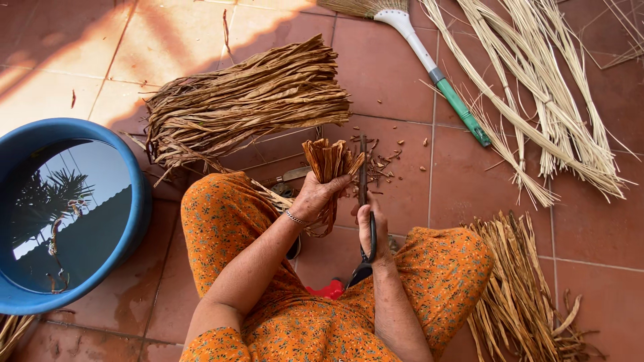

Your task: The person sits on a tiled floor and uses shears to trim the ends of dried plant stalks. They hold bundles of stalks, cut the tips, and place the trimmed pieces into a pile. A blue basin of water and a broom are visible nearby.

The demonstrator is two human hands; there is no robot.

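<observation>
Red tile floor [396, 74] all round. I see blue tub of water [67, 214] at left, big pile of brown dried strips [248, 100] ahead, pale reed bunches [543, 87] top right w/ a broom [429, 60] beside them, more strips [516, 288] by right knee. Left hand [315, 196] clenched round small bundle of strips [330, 164], held upright over lap. Right hand [374, 231] gripping scissors [365, 201], blades just beside bundle. Tiny cut bits [389, 161] on floor past it.
</observation>
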